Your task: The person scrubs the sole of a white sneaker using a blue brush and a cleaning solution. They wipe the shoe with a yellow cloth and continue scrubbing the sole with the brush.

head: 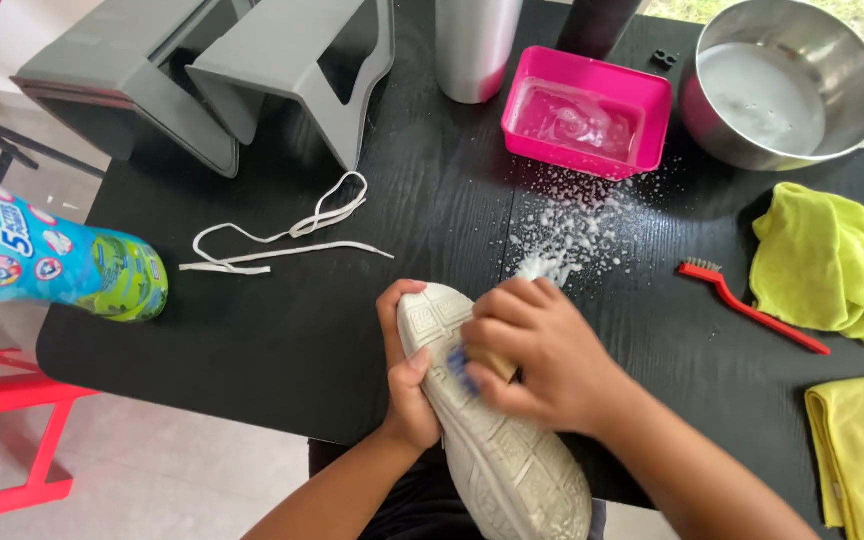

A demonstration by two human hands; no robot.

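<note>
Shoe [497,440], sole up, is held at the near worktop [352,330] edge by the left hand [407,385], closed around its side; a brush [467,368] is gripped by the right hand [542,355] against the sole. Laces [282,240] lie beyond-left of the shoe, a pink tub [587,112] beyond.

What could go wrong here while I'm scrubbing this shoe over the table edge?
1. The shoe hangs past the table edge, gripped only by the left hand; a hard stroke from the right hand and its brush might slip it loose.
2. Foam could spread and perhaps reach the laces.
3. An elbow swing might knock the pink tub, which holds soapy water.
</note>
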